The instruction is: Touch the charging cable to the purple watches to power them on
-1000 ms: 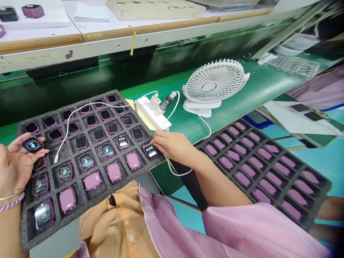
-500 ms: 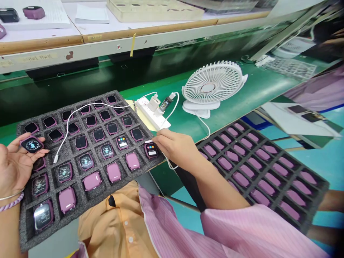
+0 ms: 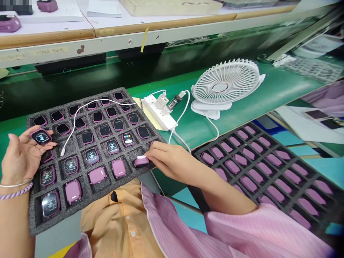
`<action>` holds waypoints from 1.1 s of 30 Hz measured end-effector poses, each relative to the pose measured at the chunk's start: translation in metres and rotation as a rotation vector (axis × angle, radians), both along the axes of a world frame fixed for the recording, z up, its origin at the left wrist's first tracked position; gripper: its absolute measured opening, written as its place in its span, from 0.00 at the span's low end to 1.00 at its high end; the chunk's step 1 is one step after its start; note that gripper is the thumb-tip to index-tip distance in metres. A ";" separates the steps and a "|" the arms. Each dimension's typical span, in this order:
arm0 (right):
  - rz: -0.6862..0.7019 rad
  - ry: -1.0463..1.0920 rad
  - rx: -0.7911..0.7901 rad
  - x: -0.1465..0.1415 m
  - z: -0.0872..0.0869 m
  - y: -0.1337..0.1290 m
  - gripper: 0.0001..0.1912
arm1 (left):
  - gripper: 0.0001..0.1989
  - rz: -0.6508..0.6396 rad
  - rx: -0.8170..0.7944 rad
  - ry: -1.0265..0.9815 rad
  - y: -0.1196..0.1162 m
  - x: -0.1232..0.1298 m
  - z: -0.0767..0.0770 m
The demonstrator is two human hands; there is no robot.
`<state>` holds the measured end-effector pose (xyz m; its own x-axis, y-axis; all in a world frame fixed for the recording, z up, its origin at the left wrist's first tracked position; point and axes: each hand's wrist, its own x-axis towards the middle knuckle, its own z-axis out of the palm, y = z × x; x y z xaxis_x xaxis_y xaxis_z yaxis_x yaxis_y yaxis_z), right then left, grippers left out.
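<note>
My left hand (image 3: 24,154), palm up at the far left, holds a purple watch case with a lit dial (image 3: 41,137) above the grey foam tray (image 3: 88,200). Near the tray's right corner, my right hand (image 3: 163,157) pinches a white cable connector (image 3: 141,157) together with a purple watch case (image 3: 142,162), seen edge-on. Around them the tray holds several watches, some with lit screens, some dark, and a few lying back side up, such as this purple one (image 3: 118,168). Another white cable plug (image 3: 62,152) rests on the tray's left part.
Behind the tray stands a white power strip (image 3: 163,120) with adapters and cables. A white fan (image 3: 225,84) is on the green table (image 3: 268,96). To the lower right lies a second tray (image 3: 285,179) of purple cases. A shelf edge (image 3: 166,25) crosses the top.
My right hand has moved left and the connector with the watch case in it now sits over a cell that held a face-down case. The whole view has shifted slightly.
</note>
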<state>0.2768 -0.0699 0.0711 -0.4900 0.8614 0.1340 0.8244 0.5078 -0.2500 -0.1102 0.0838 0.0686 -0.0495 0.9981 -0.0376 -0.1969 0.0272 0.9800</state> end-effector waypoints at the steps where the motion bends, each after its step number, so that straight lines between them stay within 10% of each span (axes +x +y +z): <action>1: -0.020 -0.047 -0.003 0.001 -0.001 0.003 0.10 | 0.41 -0.001 -0.002 -0.001 0.000 0.000 0.000; 33: -0.156 -0.253 0.243 -0.009 -0.013 0.016 0.11 | 0.33 -0.095 0.001 0.024 -0.004 -0.004 0.000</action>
